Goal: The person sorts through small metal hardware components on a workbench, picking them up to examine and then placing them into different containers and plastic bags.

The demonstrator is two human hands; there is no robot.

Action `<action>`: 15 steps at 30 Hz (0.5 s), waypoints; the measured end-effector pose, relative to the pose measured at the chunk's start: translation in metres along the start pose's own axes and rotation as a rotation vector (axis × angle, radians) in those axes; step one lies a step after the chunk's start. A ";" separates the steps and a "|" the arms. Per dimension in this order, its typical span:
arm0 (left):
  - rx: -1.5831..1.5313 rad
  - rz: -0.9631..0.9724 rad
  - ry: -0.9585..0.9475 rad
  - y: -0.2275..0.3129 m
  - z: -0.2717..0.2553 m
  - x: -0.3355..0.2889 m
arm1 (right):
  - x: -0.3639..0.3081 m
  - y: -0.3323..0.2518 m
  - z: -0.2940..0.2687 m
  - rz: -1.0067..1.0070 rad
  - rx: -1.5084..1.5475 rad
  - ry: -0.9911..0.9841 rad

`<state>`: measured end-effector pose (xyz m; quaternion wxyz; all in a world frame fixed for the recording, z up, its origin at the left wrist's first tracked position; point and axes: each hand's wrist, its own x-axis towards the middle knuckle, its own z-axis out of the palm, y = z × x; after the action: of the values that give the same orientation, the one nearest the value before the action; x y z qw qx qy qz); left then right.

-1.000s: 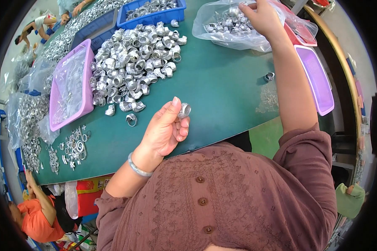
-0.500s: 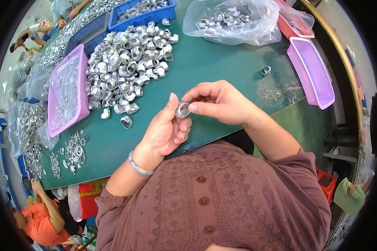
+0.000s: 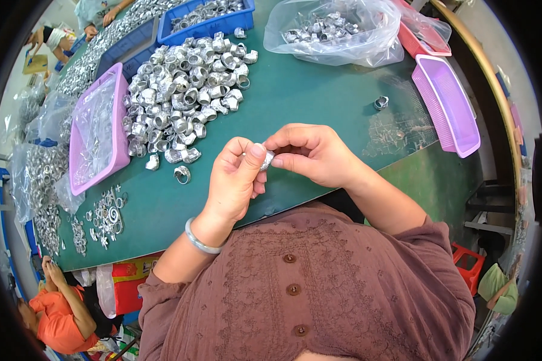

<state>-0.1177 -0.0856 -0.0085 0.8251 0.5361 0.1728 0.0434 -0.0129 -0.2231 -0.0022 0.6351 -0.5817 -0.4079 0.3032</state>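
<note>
A silver-coloured metal ring point(image 3: 267, 160) is held up over the table's near edge, mostly covered by fingers. My left hand point(image 3: 236, 177), with a pale bangle on its wrist, pinches it between thumb and curled fingers. From the other side, the thumb and forefinger of my right hand point(image 3: 316, 153) close on the same ring. Left of my hands lies a big heap of similar silver rings point(image 3: 183, 90). A loose ring point(image 3: 182, 175) sits at the near side of that heap. Another single ring point(image 3: 381, 103) lies off to the right on the green table point(image 3: 319, 90).
A purple basket point(image 3: 123, 141) with plastic bags flanks the heap; another purple basket point(image 3: 448, 108) stands right. Behind are a blue bin point(image 3: 208, 27) and a clear bag point(image 3: 337, 51), both holding metal pieces. Small findings point(image 3: 108, 216) lie left. A person in orange point(image 3: 63, 322) sits lower left.
My left hand has turned, its thumb now over the ring, which shows less than before. The fingers of my right hand have shifted slightly nearer to me.
</note>
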 end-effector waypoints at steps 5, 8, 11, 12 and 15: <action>0.025 0.001 0.009 -0.002 0.001 0.000 | -0.003 -0.001 -0.001 -0.037 -0.074 0.013; 0.032 -0.007 -0.001 -0.004 0.002 0.000 | -0.006 0.001 -0.002 -0.053 -0.093 0.019; 0.048 -0.014 -0.005 -0.003 0.004 0.005 | -0.003 0.003 -0.007 -0.118 -0.149 0.014; 0.054 -0.016 -0.007 -0.003 0.005 0.006 | -0.003 0.003 -0.008 -0.114 -0.156 0.014; 0.078 -0.069 -0.022 -0.005 0.009 0.005 | -0.009 0.004 -0.010 -0.099 -0.161 0.019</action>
<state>-0.1106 -0.0946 -0.0108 0.8066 0.5619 0.1836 0.0025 -0.0086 -0.2355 -0.0072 0.6042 -0.6127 -0.4535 0.2320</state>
